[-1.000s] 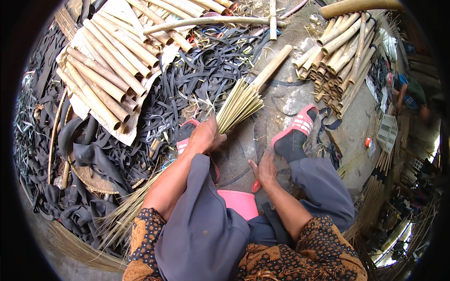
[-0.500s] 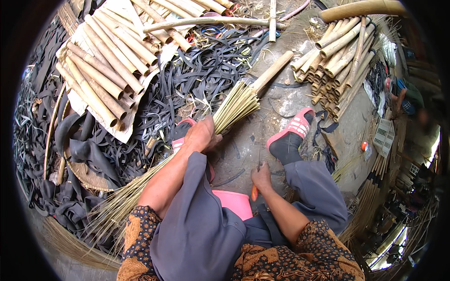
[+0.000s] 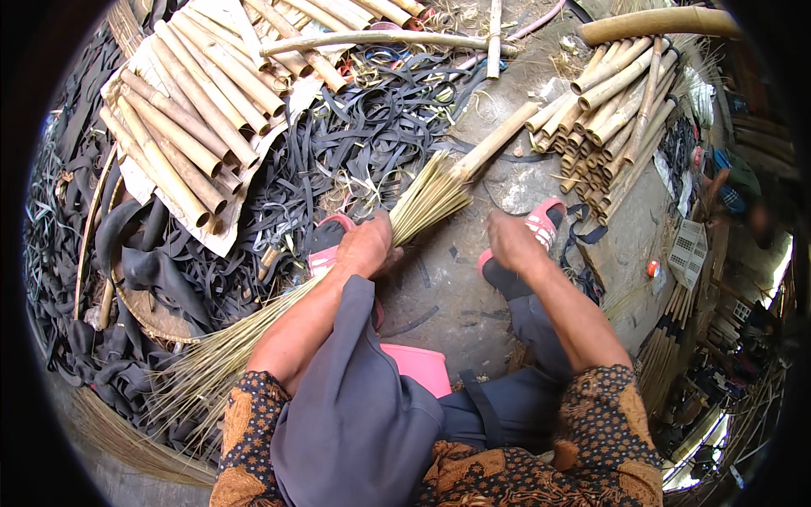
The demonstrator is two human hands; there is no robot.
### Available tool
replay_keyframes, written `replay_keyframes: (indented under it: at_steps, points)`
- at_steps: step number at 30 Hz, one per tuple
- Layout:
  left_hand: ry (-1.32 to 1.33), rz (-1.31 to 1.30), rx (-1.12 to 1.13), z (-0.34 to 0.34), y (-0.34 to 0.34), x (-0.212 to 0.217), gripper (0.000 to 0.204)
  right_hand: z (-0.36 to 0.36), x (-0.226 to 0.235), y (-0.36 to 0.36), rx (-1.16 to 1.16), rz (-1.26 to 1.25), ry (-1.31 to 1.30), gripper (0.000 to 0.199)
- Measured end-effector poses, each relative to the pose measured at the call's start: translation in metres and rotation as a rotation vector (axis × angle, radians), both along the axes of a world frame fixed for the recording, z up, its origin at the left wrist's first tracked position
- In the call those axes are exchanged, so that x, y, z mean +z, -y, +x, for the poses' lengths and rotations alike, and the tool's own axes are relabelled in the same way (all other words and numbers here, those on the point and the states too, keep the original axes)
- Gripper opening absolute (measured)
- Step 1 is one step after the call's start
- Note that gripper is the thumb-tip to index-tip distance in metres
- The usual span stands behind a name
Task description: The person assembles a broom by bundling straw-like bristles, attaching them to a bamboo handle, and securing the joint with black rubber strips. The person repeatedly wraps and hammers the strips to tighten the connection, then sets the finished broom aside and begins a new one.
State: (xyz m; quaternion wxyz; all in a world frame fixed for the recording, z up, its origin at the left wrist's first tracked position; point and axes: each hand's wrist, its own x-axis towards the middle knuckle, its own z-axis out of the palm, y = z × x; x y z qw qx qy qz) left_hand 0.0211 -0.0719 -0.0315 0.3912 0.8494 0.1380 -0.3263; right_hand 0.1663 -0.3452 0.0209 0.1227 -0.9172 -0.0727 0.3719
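A bundle of thin, pale broom sticks (image 3: pixel 427 198) is closed in my left hand (image 3: pixel 367 247). Its blunt, thick end points up and right, while the thin tips fan out under my left forearm to the lower left. A bamboo pole (image 3: pixel 498 139) runs up from the blunt end toward the stacked tubes. My right hand (image 3: pixel 513 243), slightly blurred, is raised beside my right foot, apart from the bundle. Its fingers are curled; what they hold is hidden, and no knife shows. My pink sandals (image 3: pixel 545 221) are on both sides of the bundle's blunt end.
Cut bamboo tubes (image 3: pixel 194 110) lie on a pale sheet at the far left. More bamboo tubes (image 3: pixel 604 127) are stacked at the upper right. Black rubber strips (image 3: pixel 355 122) cover the ground ahead and left. A pink plastic piece (image 3: pixel 420 365) sits between my legs; a white basket (image 3: pixel 688 251) stands right.
My right hand has risen forward and right from low between my legs. The orange-handled knife seen in it before no longer shows. My left hand stays closed around the bundle.
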Motion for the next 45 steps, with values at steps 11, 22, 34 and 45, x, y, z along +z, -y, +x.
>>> replay_keyframes:
  at_steps: [11,22,34,45]
  points:
    - [-0.050,0.015,0.000,-0.004,0.002,-0.001,0.057,-0.017,0.017,-0.016,0.447,-0.014,-0.089,0.022]
    - [-0.053,0.033,-0.004,-0.001,0.001,0.003,0.057,-0.049,0.014,-0.030,0.060,0.047,-0.128,0.025]
    - [-0.048,-0.017,0.022,-0.002,-0.003,-0.013,0.059,-0.073,0.024,-0.044,0.389,0.090,-0.338,0.028]
    - [-0.222,-0.612,0.104,0.001,-0.014,-0.039,0.033,-0.036,0.022,0.003,0.435,0.109,0.073,0.024]
